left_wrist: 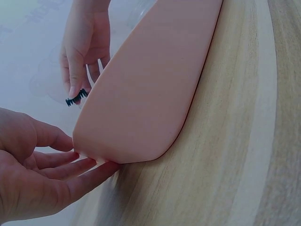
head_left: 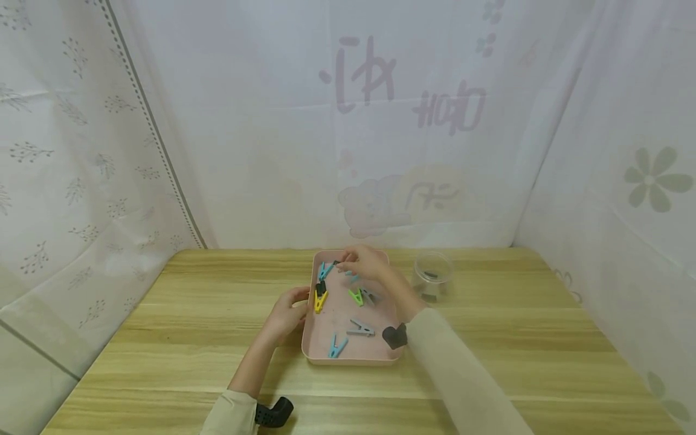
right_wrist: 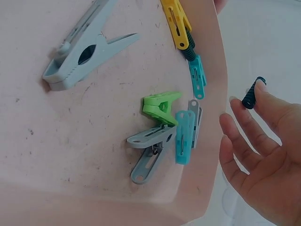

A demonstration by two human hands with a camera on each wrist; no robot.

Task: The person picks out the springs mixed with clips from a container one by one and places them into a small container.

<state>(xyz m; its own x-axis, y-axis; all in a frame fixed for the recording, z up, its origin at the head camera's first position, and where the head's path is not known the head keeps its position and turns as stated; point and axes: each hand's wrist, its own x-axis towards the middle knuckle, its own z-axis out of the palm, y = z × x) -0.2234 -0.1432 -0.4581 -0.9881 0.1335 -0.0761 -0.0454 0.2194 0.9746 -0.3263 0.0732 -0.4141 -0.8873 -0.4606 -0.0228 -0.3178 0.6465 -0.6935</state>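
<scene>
My right hand (head_left: 365,263) pinches a small dark ridged piece (right_wrist: 254,93), like a coil, between thumb and forefinger, over the far end of the pink tray (head_left: 348,362). On the tray's left side, my left hand (left_wrist: 37,165) grips the wall (left_wrist: 141,89), thumb at the rim and fingers lower down. Inside lie a yellow clothespin (head_left: 320,301), with black ridged pieces (head_left: 321,287) beside it, a green clothespin (right_wrist: 161,107), grey clothespins (head_left: 361,328) and blue clothespins (head_left: 337,346). The right hand partly hides the tray's far end in the head view.
A clear round jar (head_left: 432,269) with dark pieces in it stands right of the tray. Both stand on a wood-patterned table (head_left: 206,338). Pale printed curtains (head_left: 261,151) hang behind the table and at both sides.
</scene>
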